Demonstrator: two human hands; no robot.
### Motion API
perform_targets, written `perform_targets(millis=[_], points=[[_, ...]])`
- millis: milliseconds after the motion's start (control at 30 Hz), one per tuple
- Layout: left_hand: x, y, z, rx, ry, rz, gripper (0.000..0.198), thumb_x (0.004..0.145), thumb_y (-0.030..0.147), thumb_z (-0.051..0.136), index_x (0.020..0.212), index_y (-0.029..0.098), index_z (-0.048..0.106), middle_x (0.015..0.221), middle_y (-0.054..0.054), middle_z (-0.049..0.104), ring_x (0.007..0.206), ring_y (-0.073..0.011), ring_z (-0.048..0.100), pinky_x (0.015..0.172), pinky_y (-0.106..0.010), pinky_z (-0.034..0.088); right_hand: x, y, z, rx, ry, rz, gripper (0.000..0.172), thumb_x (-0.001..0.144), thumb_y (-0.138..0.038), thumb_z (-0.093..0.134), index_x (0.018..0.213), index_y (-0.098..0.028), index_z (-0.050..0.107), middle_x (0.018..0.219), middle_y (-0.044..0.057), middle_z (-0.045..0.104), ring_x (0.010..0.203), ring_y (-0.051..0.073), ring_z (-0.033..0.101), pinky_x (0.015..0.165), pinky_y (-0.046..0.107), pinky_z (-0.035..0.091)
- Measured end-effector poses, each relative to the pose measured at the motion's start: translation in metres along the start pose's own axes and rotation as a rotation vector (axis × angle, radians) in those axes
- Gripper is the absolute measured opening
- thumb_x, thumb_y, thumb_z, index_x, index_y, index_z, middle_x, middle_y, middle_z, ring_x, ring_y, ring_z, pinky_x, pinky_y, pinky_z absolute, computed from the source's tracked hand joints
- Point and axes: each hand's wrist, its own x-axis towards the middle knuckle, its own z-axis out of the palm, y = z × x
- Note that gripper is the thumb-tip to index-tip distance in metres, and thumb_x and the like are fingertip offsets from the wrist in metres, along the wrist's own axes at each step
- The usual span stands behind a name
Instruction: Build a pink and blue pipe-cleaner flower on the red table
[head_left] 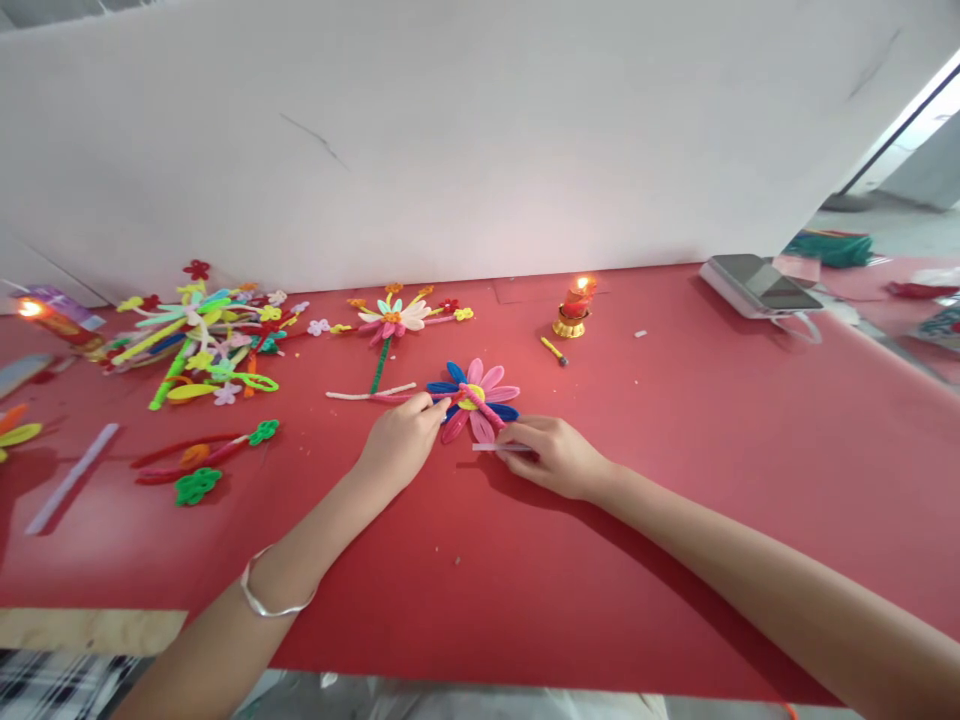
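Note:
A pipe-cleaner flower (475, 372) with pink and blue petals and a yellow centre lies on the red table between my hands. My left hand (405, 437) is closed at its left side, fingertips pinching a pink pipe cleaner (442, 398) near the centre. Another pink pipe-cleaner length (487, 411) slants across the flower toward my right hand (556, 456). That hand is closed on a thin translucent glue stick (486, 447), which pokes out to the left just below the petals. Whether its fingers also touch the slanting pink length, I cannot tell.
A lit red candle (579, 300) stands beyond my right hand, another (56, 322) at far left. Nearby lie a yellow stub (553, 350), a finished flower (391, 318), a heap of pipe-cleaner flowers (202, 330), a second translucent stick (73, 478) and a white device (757, 285).

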Motion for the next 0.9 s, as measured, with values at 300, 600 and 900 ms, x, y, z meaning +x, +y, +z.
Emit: perform_targets(millis=[300, 600, 900], points=[[-0.002, 0.004, 0.014, 0.110, -0.006, 0.007, 0.034, 0.092, 0.022, 0.033, 0.114, 0.019, 0.059, 0.082, -0.008, 0.057, 0.070, -0.0175, 0.053, 0.051, -0.025, 0.031, 0.000, 0.000, 0.000, -0.014, -0.008, 0.020, 0.013, 0.081, -0.018, 0.046, 0.082, -0.017, 0.059, 0.067, 0.003, 0.057, 0.058, 0.010, 0.047, 0.056, 0.021, 0.035], [0.000, 0.008, 0.015, 0.128, -0.053, 0.012, 0.038, 0.092, 0.017, 0.032, 0.123, 0.019, 0.052, 0.085, -0.008, 0.055, 0.073, -0.0189, 0.053, 0.052, -0.025, 0.032, 0.001, -0.001, 0.000, -0.007, -0.027, 0.036, 0.013, 0.080, -0.018, 0.047, 0.082, -0.016, 0.059, 0.069, 0.003, 0.058, 0.060, 0.011, 0.048, 0.057, 0.021, 0.035], [-0.001, 0.018, 0.010, 0.182, -0.136, 0.004, 0.041, 0.090, 0.013, 0.029, 0.127, 0.016, 0.047, 0.095, -0.011, 0.056, 0.074, -0.0183, 0.056, 0.054, -0.025, 0.038, 0.001, 0.001, 0.000, -0.009, -0.034, 0.026, 0.014, 0.079, -0.017, 0.047, 0.083, -0.017, 0.060, 0.069, 0.003, 0.059, 0.059, 0.011, 0.048, 0.057, 0.021, 0.035]])
